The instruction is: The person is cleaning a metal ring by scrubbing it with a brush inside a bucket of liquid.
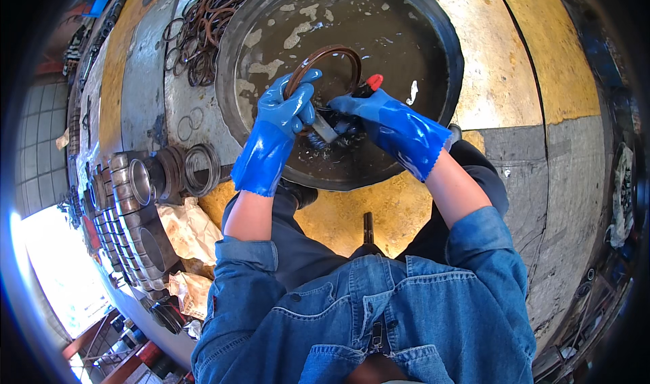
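My left hand point(279, 116), in a blue rubber glove, is closed round one side of a reddish-brown ring point(342, 49), which stands upright over a wide round tub point(229, 89) of murky water. My right hand point(386, 121), gloved the same way, grips a scraper-like tool. Its black handle with a red end point(374, 82) sticks out above the fist. A flat grey blade point(325, 128) shows below, close to my left fingers and the ring's lower part. The glove hides where the tool meets the ring. Water under the blade is disturbed.
A heap of dark rings point(203, 28) lies left of the tub, with a few thin rings point(191, 122) nearer me. Stacked metal cylinders point(125, 187) and crumpled brown paper point(189, 228) stand on my left. Grey sheeting point(511, 174) covers the floor on the right.
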{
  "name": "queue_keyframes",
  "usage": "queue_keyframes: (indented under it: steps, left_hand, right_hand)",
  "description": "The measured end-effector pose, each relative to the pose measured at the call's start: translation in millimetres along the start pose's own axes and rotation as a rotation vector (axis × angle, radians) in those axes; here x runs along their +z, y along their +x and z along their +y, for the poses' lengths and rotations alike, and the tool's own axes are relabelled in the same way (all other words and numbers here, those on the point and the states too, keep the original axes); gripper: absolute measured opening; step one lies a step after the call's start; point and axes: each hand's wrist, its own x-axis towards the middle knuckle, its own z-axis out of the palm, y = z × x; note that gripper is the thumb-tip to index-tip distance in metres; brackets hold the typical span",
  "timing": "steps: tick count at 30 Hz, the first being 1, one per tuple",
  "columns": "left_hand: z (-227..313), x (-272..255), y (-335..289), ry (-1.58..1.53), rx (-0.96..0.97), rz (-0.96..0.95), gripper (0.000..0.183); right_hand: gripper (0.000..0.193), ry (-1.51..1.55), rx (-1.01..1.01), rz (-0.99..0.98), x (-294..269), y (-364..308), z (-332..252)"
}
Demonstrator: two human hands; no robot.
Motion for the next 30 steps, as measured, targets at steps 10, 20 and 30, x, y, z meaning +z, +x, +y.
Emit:
queue_keyframes:
  steps: [10, 20, 30]
  left_hand:
    - [-0.4, -10.9, 7.4, -0.066, -0.023, 0.116, 0.028]
    - [8.0, -37.3, 13.8, -0.327, -0.098, 0.146, 0.04]
    - [-3.0, -35.1, 15.1, -0.441, -0.225, -0.09, 0.045]
  right_hand:
    - [0.027, -1.134, -0.397, 0.497, -3.2, 11.9, 21.5]
    - [0.023, -0.542, -0.171, 0.009, 9.6, -8.7, -10.0]
    - [0.022, -1.182, -0.8, 0.467, -37.0, 31.4, 20.5]
